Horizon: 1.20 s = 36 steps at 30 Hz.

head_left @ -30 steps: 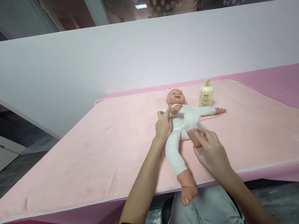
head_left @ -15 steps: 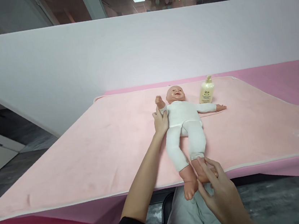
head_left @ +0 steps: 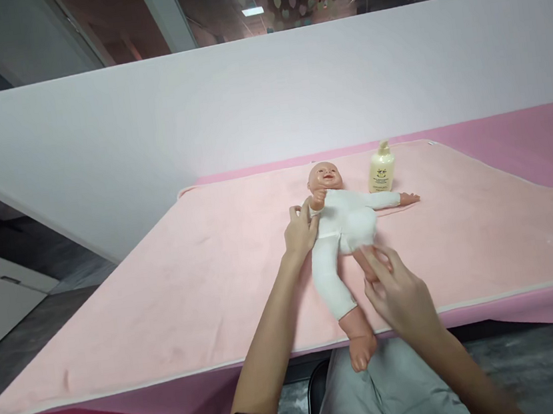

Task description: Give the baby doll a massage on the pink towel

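Note:
A baby doll (head_left: 353,221) with a white cloth body lies on its back on the pink towel (head_left: 189,278), head away from me. My left hand (head_left: 301,232) is closed around the doll's raised arm, by the white cuff just under its small fist. Near the other foot, my right hand (head_left: 400,286) grips the doll's lower leg (head_left: 365,264) between thumb and fingers; that leg is bent at the knee and pushed up toward the belly. The other leg (head_left: 333,280) stretches toward me, its foot jutting past the towel's front edge.
A pale yellow pump bottle (head_left: 381,168) stands upright beside the doll's head, behind its outstretched arm. Beyond the towel rises a white partition (head_left: 263,101). Pink cloth (head_left: 542,154) shows under the towel at the right, and my legs (head_left: 394,387) are below the front edge.
My right hand has moved up and away from me, folding the held leg from straight to bent. The doll's raised fist has shifted inward over its shoulder, my left hand with it.

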{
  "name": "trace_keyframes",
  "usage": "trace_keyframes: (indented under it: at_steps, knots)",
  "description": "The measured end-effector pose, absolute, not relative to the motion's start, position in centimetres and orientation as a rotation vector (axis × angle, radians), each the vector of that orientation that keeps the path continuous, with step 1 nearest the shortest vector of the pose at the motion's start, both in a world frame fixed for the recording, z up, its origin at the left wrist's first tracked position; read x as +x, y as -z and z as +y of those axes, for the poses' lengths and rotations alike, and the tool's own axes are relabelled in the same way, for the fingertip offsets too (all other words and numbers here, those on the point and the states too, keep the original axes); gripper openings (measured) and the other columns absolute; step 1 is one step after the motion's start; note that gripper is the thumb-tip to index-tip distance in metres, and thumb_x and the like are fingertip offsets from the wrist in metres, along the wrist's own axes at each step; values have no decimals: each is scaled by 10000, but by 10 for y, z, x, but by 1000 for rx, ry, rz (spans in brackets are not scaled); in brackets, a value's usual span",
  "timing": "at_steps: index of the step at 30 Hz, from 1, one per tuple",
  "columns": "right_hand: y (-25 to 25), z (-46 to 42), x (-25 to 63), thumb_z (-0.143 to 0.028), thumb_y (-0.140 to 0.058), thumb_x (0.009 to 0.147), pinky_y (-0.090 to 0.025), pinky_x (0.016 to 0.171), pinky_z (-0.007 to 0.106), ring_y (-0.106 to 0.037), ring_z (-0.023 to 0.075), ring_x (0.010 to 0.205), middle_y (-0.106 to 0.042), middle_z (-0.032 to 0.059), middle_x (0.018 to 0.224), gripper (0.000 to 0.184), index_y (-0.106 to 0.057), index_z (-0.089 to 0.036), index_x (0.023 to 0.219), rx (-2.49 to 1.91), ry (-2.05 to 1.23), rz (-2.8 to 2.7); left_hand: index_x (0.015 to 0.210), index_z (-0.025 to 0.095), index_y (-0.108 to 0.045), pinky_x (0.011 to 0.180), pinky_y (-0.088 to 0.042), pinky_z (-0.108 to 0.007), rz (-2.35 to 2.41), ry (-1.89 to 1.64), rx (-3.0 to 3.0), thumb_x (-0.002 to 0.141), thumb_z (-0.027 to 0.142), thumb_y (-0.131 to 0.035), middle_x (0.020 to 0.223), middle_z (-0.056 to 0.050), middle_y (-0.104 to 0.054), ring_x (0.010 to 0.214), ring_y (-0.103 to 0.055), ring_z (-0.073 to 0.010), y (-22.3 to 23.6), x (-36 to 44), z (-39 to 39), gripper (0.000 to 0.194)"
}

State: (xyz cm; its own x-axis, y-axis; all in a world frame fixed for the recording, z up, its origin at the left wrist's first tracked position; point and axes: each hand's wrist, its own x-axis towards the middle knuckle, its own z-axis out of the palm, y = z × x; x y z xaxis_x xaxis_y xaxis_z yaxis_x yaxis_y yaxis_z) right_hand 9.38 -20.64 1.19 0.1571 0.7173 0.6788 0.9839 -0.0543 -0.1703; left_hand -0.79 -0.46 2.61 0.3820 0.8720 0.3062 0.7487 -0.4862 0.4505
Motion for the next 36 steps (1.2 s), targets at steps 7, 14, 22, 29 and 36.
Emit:
trace_keyframes:
  at_steps: [7, 14, 22, 29, 36]
  knots:
    - [15, -262, 81, -188, -454, 808, -513, 600, 231, -592, 180, 936, -547, 95, 1137, 444, -466, -218, 1250, -1842, 499, -1635, 1133, 132, -457, 751, -453, -343, 1560, -885, 2094, 872, 440, -316, 1016, -124, -503, 881, -571, -229, -21, -9, 5, 427]
    - [-11, -161, 121, -146, -471, 743, -519, 611, 269, -600, 180, 862, -539, 83, 1162, 476, -511, -207, 1213, -1760, 333, -1484, 1323, 286, -331, 642, -448, -270, 1357, -749, 2515, 858, 341, -380, 1222, -79, -392, 761, -581, -135, -17, -8, -1, 470]
    - [18, -246, 91, -208, -493, 790, -531, 685, 273, -594, 194, 952, -545, 83, 1159, 471, -463, -235, 1259, -1773, 360, -1483, 1170, 220, -479, 722, -454, -307, 1473, -971, 2144, 845, 429, -404, 1044, -78, -505, 811, -576, -175, -15, -10, 9, 393]
    - [23, -253, 91, -197, -487, 791, -522, 628, 254, -603, 186, 916, -558, 81, 1139, 458, -468, -231, 1247, -1796, 407, -1506, 1116, 152, -517, 719, -452, -307, 1478, -1029, 2079, 852, 435, -382, 979, -99, -539, 833, -574, -195, -19, -10, 7, 409]
    - [-10, -152, 113, -165, -459, 749, -475, 507, 239, -604, 172, 818, -530, 76, 1176, 482, -503, -222, 1226, -1845, 339, -1511, 1333, 313, -345, 622, -428, -232, 1378, -718, 2577, 850, 304, -397, 1211, -67, -415, 773, -571, -123, -24, -7, -10, 486]
